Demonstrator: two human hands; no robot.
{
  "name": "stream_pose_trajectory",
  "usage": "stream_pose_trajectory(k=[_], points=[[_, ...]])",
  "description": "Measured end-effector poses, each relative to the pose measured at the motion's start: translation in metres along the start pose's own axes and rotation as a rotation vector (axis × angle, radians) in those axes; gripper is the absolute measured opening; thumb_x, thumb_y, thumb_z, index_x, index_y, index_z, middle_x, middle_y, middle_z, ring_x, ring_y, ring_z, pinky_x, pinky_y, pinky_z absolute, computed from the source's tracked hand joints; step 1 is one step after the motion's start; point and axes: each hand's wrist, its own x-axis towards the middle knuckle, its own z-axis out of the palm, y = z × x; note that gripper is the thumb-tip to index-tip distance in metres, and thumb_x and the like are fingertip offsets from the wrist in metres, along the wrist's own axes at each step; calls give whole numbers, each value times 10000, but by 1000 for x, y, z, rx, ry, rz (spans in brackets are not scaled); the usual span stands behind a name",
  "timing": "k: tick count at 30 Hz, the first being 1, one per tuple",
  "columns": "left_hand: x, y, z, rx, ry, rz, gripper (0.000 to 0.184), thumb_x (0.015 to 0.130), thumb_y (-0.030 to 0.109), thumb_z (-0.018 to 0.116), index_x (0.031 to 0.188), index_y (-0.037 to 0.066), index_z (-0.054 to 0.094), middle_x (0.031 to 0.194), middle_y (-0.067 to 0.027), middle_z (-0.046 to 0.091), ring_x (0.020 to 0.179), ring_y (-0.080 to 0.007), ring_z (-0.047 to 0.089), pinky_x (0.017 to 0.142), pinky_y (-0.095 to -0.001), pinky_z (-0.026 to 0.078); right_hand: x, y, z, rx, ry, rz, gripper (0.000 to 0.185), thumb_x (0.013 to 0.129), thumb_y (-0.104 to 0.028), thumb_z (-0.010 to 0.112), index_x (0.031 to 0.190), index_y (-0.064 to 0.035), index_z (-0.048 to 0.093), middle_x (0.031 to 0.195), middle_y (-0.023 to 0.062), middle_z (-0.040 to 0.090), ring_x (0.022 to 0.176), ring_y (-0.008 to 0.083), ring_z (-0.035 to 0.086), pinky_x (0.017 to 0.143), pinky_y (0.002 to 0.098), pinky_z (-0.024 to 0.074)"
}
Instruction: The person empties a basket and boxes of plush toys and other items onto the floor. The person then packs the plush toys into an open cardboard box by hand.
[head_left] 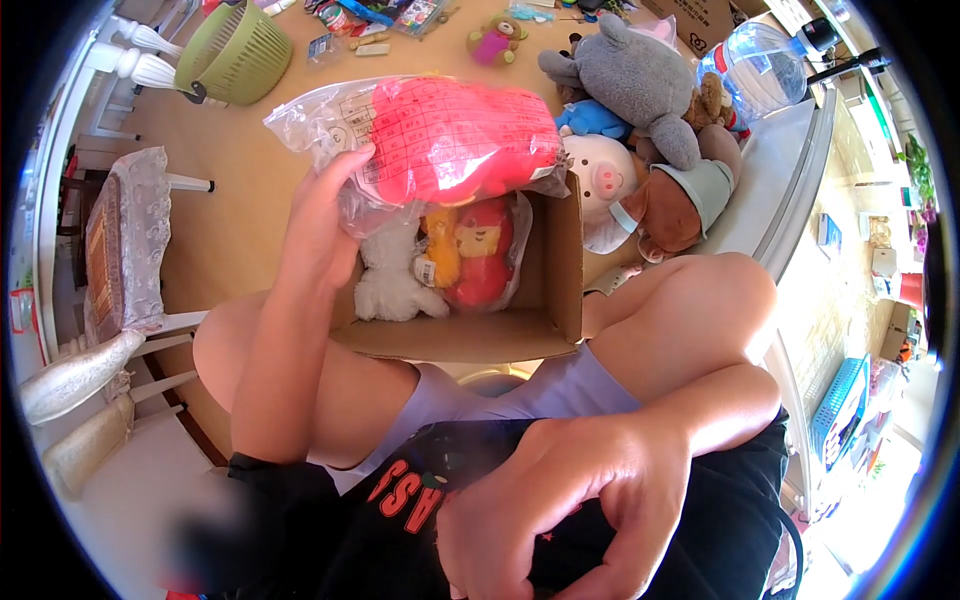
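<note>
My left hand grips the left edge of a clear plastic bag; inside is a red plush toy, raised over the back of an open cardboard box. In the box lie a fluffy white plush toy, an orange plush piece with a tag, and a red bagged plush doll with a tan face. Close to the camera, in front of my black shirt, my right hand curls with thumb and forefinger making a loop. Its fingertips are cut off at the bottom edge, so anything pinched there is hidden.
Right of the box are piled a grey plush toy, a pig-faced plush and a brown plush with a pale hat. Behind them stands a large water bottle. A green basket and small teddy stand farther back.
</note>
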Motion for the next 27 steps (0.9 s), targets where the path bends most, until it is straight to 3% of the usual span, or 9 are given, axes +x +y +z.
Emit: stream_pose_trajectory(k=[12, 15, 18, 21, 27], points=[[4, -2, -4, -9, -9, -6, 398, 938, 298, 608, 1242, 42, 583, 1168, -78, 670, 1047, -200, 653, 905, -376, 547, -3, 0, -3, 37, -29, 113, 259, 896, 0, 655, 1124, 83, 564, 1084, 163, 595, 996, 277, 590, 851, 333, 467], [-1, 2, 3, -63, 18, 10, 349, 905, 194, 639, 1188, -1, 582, 1065, -107, 691, 952, -217, 693, 857, -397, 571, -3, 3, -1, 110, -21, 107, 287, 895, 21, 653, 1155, 87, 554, 1126, 168, 584, 1031, 262, 577, 880, 323, 455], [1, 1, 1, -75, 4, -5, 346, 906, 191, 635, 1195, 10, 579, 1067, -101, 690, 957, -213, 691, 857, -396, 570, -5, 2, 0, 133, -28, 168, 302, 893, 33, 645, 1174, 86, 549, 1146, 164, 580, 1058, 252, 572, 908, 322, 449], [2, 1, -1, -78, -10, -6, 341, 909, 188, 630, 1201, 18, 578, 1074, -99, 689, 961, -209, 691, 857, -394, 569, -8, 3, -2, 187, -46, 229, 326, 891, 43, 634, 1199, 82, 535, 1155, 153, 573, 1091, 243, 563, 940, 326, 438], [1, 0, 1, -83, -7, 4, 331, 911, 182, 628, 1196, 20, 580, 1072, -98, 688, 955, -207, 691, 859, -386, 566, -9, 11, 6, 224, 69, 146, 386, 868, -43, 729, 1184, 70, 538, 1073, 129, 616, 1002, 183, 613, 870, 282, 487]])
